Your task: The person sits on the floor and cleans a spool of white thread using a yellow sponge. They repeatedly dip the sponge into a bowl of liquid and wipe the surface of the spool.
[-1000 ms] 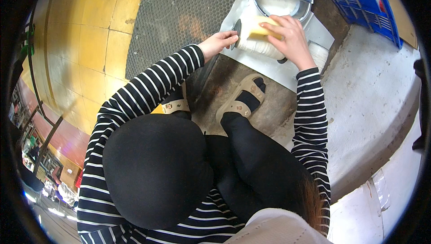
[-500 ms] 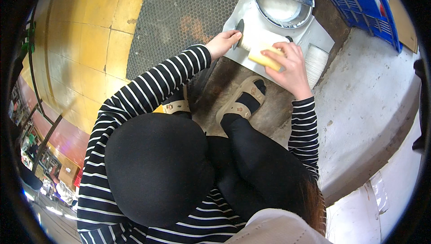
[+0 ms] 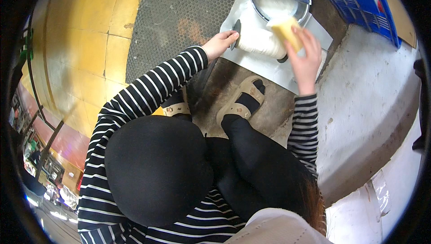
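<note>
My left hand point(image 3: 218, 45) pinches the dark round end disc of a spool point(image 3: 259, 42) wound with white thread or cord. The spool lies on its side on a pale grey board point(image 3: 269, 73). My right hand point(image 3: 307, 60) is closed round a yellow sponge point(image 3: 288, 34), slightly blurred, above the spool's right end. Just beyond the sponge stands a round metal bucket point(image 3: 252, 6) with white liquid in it and a plate across its far half. The sponge overlaps the bucket's near rim in the picture; I cannot tell if they touch.
A blue plastic crate point(image 3: 359, 8) stands at the far right beside a white-painted ledge point(image 3: 354, 105). To the left, a dark honeycomb-patterned rubber mat point(image 3: 170, 24) lies on yellow floor tiles point(image 3: 85, 42). My sandalled feet are just below the board.
My right hand has lifted the sponge off the spool and carried it away from me, up toward the bucket. More of the white winding shows. My left hand still grips the disc.
</note>
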